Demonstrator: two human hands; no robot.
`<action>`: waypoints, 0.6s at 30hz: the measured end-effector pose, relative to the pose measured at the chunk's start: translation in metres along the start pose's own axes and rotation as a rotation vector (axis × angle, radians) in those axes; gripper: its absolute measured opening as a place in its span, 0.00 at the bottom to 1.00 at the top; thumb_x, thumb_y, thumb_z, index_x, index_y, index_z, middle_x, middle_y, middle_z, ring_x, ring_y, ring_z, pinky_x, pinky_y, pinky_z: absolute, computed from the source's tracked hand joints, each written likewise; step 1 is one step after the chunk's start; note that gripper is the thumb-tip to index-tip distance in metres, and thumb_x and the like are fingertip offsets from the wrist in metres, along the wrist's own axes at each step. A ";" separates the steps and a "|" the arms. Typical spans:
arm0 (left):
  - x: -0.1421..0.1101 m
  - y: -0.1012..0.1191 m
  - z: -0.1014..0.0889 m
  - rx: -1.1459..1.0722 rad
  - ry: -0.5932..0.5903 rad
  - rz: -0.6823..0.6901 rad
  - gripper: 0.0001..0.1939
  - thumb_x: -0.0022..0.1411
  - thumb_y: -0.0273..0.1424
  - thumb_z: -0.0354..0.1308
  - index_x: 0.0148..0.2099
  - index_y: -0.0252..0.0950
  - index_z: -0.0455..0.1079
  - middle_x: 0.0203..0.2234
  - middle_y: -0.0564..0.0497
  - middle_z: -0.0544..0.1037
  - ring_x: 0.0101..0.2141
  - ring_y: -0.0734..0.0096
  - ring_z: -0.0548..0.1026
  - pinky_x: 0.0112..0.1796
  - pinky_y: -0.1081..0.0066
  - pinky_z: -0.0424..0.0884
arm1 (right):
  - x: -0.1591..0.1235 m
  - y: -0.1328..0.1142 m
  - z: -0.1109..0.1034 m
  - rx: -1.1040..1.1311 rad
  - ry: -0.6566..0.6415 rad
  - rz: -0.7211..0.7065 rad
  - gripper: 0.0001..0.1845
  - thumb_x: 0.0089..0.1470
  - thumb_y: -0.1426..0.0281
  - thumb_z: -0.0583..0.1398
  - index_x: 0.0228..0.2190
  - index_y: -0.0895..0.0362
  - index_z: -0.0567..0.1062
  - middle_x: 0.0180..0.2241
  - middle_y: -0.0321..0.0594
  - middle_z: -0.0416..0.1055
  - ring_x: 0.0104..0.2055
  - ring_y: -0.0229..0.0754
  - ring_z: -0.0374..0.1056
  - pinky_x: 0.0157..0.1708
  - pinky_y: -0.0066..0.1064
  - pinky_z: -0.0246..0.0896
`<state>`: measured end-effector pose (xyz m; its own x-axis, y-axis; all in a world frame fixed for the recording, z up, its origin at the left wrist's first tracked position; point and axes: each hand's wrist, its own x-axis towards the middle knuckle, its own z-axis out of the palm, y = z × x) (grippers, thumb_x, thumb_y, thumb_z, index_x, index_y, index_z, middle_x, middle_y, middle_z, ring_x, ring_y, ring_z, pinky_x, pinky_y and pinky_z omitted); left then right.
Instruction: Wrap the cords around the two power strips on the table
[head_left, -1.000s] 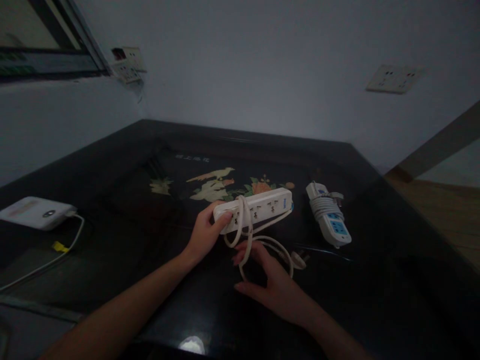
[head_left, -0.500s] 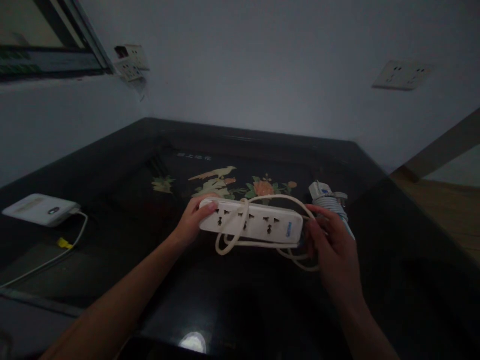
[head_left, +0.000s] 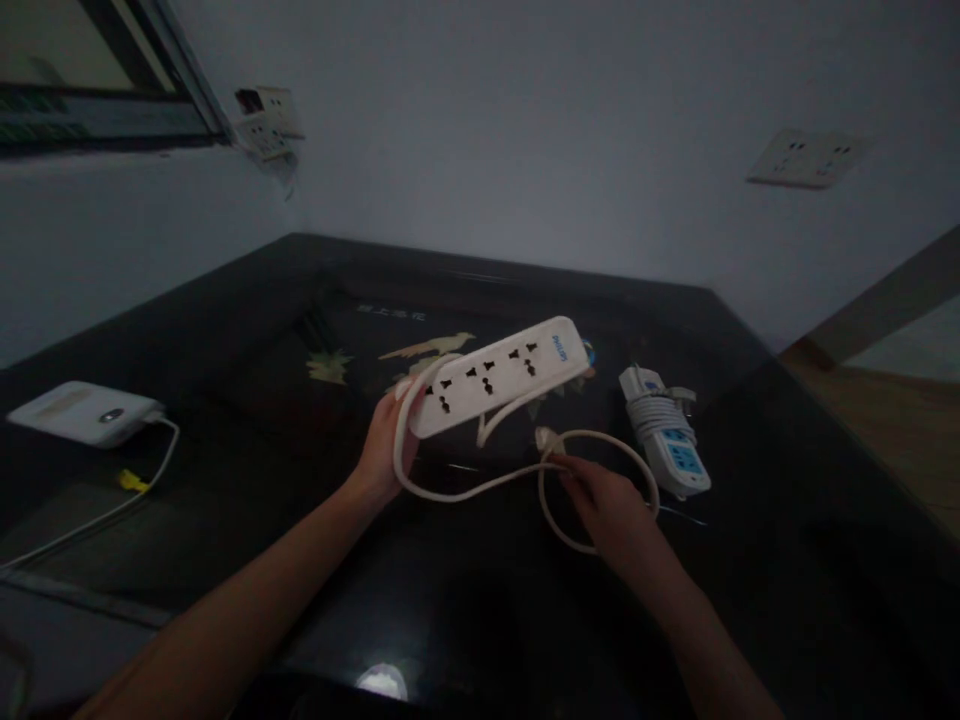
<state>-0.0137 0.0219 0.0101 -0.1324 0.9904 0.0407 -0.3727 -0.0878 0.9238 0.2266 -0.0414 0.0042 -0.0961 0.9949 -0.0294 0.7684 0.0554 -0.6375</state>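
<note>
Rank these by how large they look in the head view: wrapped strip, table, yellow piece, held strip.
1. Table
2. Held strip
3. Wrapped strip
4. Yellow piece

The power strip at the centre is plain white, its socket holes near black, its brand lettering blue; its cord looks cream to me. At four o'clock, a second strip shows white with bright blue socket panels and pale grey coils. Over at nine o'clock, I see a white device with a dark oval, a white cable and a yellow tag. The tabletop is glossy black, patterned toward ten o'clock with a tan bird, yellowish-green leaves and pale grey characters. The wall at twelve is bluish grey, the floor at three brown.
</note>
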 end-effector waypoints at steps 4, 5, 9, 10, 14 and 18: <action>0.003 0.002 -0.005 0.217 -0.008 0.163 0.15 0.59 0.41 0.58 0.42 0.36 0.73 0.36 0.49 0.77 0.39 0.64 0.73 0.37 0.70 0.68 | -0.004 -0.007 -0.010 0.096 -0.166 -0.065 0.13 0.55 0.71 0.56 0.37 0.55 0.80 0.35 0.45 0.79 0.36 0.48 0.74 0.37 0.38 0.66; 0.003 0.004 -0.007 0.289 -0.005 0.195 0.14 0.59 0.41 0.57 0.41 0.36 0.73 0.36 0.49 0.77 0.39 0.64 0.73 0.36 0.71 0.67 | -0.005 -0.009 -0.014 0.157 -0.203 -0.078 0.12 0.55 0.71 0.56 0.35 0.55 0.80 0.30 0.42 0.78 0.30 0.44 0.72 0.31 0.34 0.65; 0.006 0.013 -0.012 0.469 -0.038 0.197 0.13 0.58 0.41 0.59 0.34 0.35 0.73 0.26 0.51 0.74 0.29 0.68 0.69 0.28 0.73 0.63 | -0.011 -0.010 -0.029 0.477 -0.414 -0.022 0.14 0.57 0.64 0.57 0.35 0.57 0.80 0.16 0.32 0.64 0.16 0.32 0.56 0.15 0.22 0.48; 0.006 0.015 -0.013 0.489 -0.066 0.175 0.13 0.57 0.41 0.59 0.31 0.35 0.72 0.24 0.52 0.72 0.26 0.70 0.67 0.26 0.73 0.61 | -0.012 -0.009 -0.033 0.555 -0.472 0.008 0.15 0.57 0.61 0.57 0.35 0.57 0.80 0.15 0.31 0.62 0.15 0.30 0.53 0.13 0.21 0.45; 0.008 0.017 -0.012 0.501 -0.230 0.062 0.15 0.53 0.41 0.60 0.25 0.34 0.69 0.19 0.54 0.68 0.21 0.74 0.63 0.22 0.74 0.56 | -0.014 -0.001 -0.044 0.829 -0.563 0.114 0.20 0.54 0.54 0.59 0.35 0.59 0.78 0.13 0.28 0.61 0.10 0.26 0.44 0.09 0.20 0.36; 0.009 0.018 -0.013 0.405 -0.276 -0.060 0.15 0.51 0.42 0.62 0.27 0.33 0.70 0.19 0.55 0.68 0.20 0.76 0.65 0.21 0.76 0.57 | -0.010 0.008 -0.047 1.050 -0.386 0.163 0.18 0.50 0.55 0.62 0.31 0.58 0.76 0.12 0.28 0.62 0.08 0.25 0.41 0.07 0.20 0.34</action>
<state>-0.0339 0.0281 0.0220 0.1475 0.9886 0.0313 0.0221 -0.0350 0.9991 0.2637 -0.0474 0.0358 -0.3723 0.8812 -0.2912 -0.1049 -0.3517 -0.9302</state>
